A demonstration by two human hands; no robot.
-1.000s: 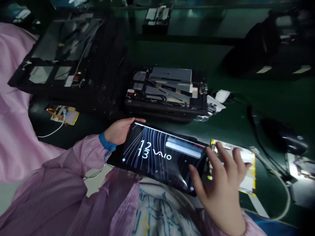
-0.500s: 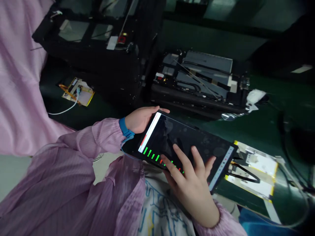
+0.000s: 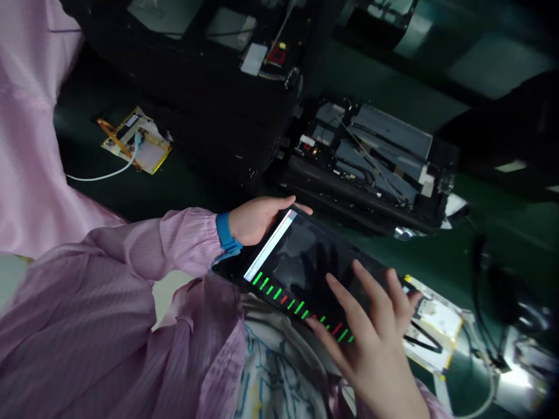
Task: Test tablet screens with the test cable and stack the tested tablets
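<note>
A black tablet point(image 3: 301, 250) lies tilted in front of my body. Its lit screen shows a white bar and a row of green and red text. My left hand point(image 3: 255, 221), with a blue band at the wrist, grips the upper left end; the fingers beneath are hidden. Over the lower right part of the screen, my right hand point(image 3: 378, 340) has its fingers spread and holds nothing. Whether a fingertip touches the glass I cannot tell.
A stack of opened black tablets point(image 3: 375, 157) stands beyond the tablet, with a taller black stack point(image 3: 209, 99) to its left. An electronic part point(image 3: 148, 142) with a white cable lies at left, another yellow-edged white part point(image 3: 434, 331) at right. Pink cloth point(image 3: 30, 128) hangs at far left.
My right hand has shifted right across the screen, its fingers spread wider. My left hand still holds the tablet. The view has turned slightly, so the stacks sit further right.
</note>
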